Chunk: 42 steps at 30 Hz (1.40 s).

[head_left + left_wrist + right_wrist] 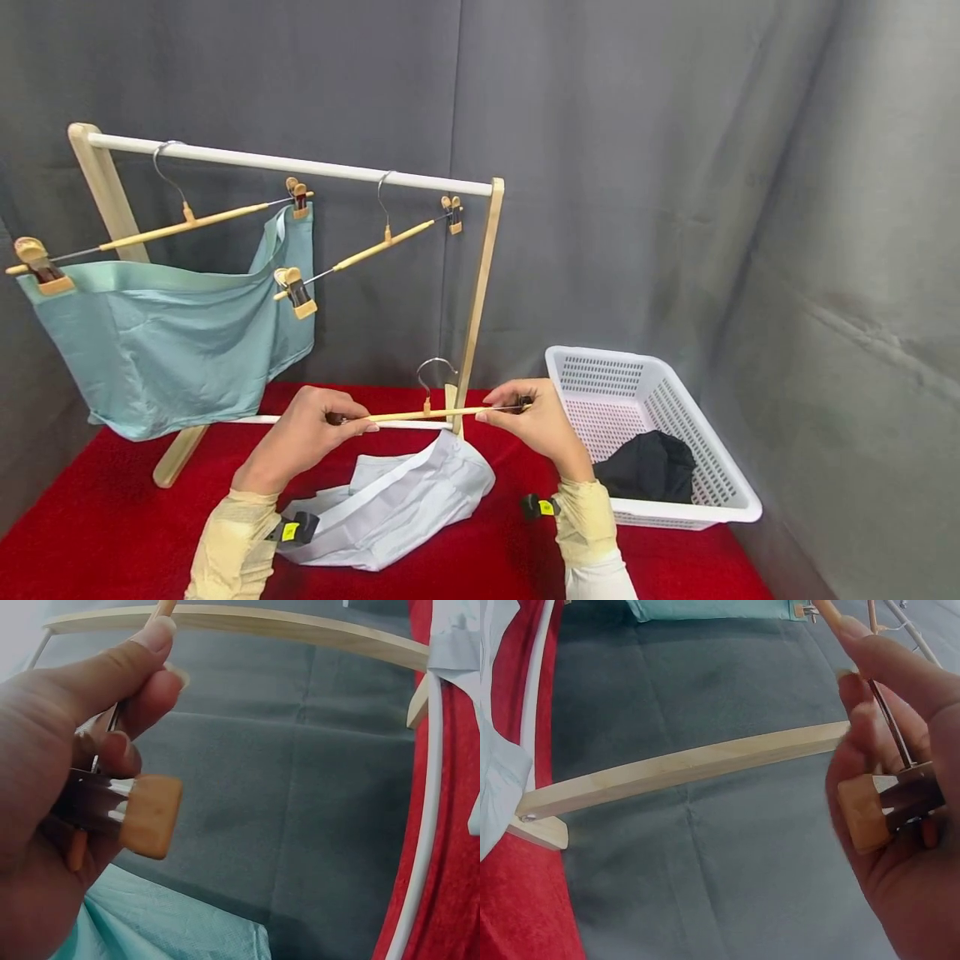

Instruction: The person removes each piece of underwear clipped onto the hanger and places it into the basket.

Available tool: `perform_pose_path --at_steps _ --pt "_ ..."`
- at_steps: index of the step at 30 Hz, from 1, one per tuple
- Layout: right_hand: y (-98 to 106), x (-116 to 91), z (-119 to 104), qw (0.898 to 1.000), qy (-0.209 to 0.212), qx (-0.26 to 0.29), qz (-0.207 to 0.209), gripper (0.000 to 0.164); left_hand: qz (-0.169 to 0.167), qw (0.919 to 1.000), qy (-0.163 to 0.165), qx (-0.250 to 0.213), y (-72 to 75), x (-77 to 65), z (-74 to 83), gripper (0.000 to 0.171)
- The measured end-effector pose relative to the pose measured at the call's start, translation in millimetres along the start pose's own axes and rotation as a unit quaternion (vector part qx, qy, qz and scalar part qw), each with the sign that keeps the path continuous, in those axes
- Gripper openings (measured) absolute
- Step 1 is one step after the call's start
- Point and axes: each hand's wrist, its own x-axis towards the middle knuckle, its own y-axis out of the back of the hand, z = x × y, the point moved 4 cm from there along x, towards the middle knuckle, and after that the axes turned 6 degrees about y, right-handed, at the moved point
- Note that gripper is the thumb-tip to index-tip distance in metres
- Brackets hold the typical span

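Open room spans upper right, beyond the rack (481, 283); the basket (675, 511) edges lower right. Lower centre, left hand (300, 429) and right hand (543, 423) pinch the hanger (412, 415) near its ends, above the white garment (405, 504).

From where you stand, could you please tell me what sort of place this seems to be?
Probably a staged demonstration area: a small clothes rack stands on red cloth, and plain grey fabric hangs behind it.

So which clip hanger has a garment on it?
The leftmost clip hanger, with teal shorts clipped on; the other hung hanger and the handheld hanger carry no garment.
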Motion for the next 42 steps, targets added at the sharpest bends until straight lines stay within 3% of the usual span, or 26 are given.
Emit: perform_pose_path --at_steps 6,10,15,19,21,23,26,29,34,42 --pt "3 2 -22 0.995 0.064 -0.070 0.041 0.030 0.030 0.9987 -0.039 -0.010 6.0 -0.5 2.6 0.011" --pt "6 2 -46 0.980 0.130 -0.122 0.090 0.035 0.055 0.9973 -0.047 -0.015 10.3 -2.0 2.3 0.013" --pt "9 1 -80 0.954 0.225 -0.135 0.144 0.029 0.076 0.9962 -0.042 0.007 16.5 -3.5 0.7 0.015" --pt "1 1 -103 0.937 0.296 -0.123 0.141 0.022 0.085 0.9952 -0.046 0.014 21.5 -3.6 -1.9 0.014" --pt "-7 1 -110 0.939 0.304 -0.116 0.111 0.018 0.093 0.9942 -0.053 0.017 23.9 -3.2 -3.1 0.013" --pt "-18 0 -109 0.948 0.290 -0.113 0.063 0.012 0.100 0.9931 -0.058 0.019 25.8 -3.1 -4.0 0.013" --pt "-37 -3 -98 0.965 0.234 -0.117 -0.027 0.004 0.106 0.9920 -0.065 0.022 27.6 -3.2 -5.8 0.013" --pt "-58 -5 -83 0.967 0.184 -0.135 -0.113 0.007 0.105 0.9923 -0.061 0.022 28.6 -4.1 -7.5 0.012" --pt "-93 -8 -63 0.950 0.132 -0.170 -0.225 0.025 0.106 0.9926 -0.054 0.023 30.2 -5.5 -8.3 0.012" --pt "-138 -23 -24 0.918 -0.011 -0.220 -0.330 0.089 0.115 0.9906 -0.069 0.027 33.1 -5.4 -7.9 0.011"
